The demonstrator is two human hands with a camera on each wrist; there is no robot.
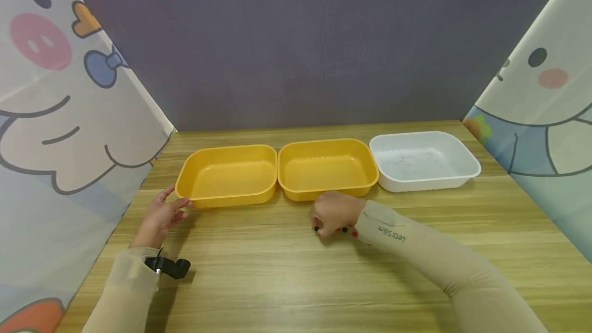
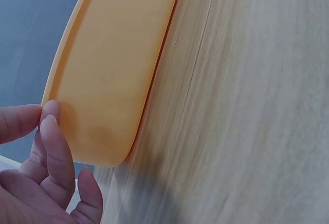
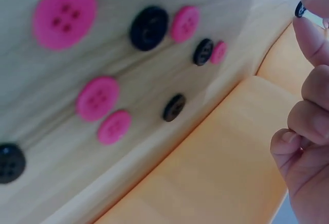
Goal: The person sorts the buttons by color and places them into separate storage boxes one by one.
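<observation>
My right hand (image 1: 335, 212) is in front of the middle yellow tray, low over the table. Between thumb and index finger it pinches a black button (image 3: 300, 10), its other fingers curled in. Several pink buttons (image 3: 97, 98) and black buttons (image 3: 149, 28) lie loose on the wood beside that tray; in the head view, the right hand and sleeve mostly hide them. At the near left corner of the left yellow tray (image 1: 231, 201), my left hand (image 1: 162, 216) pinches the rim between thumb and fingers.
The middle yellow tray (image 1: 329, 192) stands right beside the left one. To its right is a white tray (image 1: 427, 185). All three stand along the back of the wooden table (image 1: 277, 281), before a grey wall (image 1: 296, 45). Printed cloth panels (image 1: 83, 132) flank both sides.
</observation>
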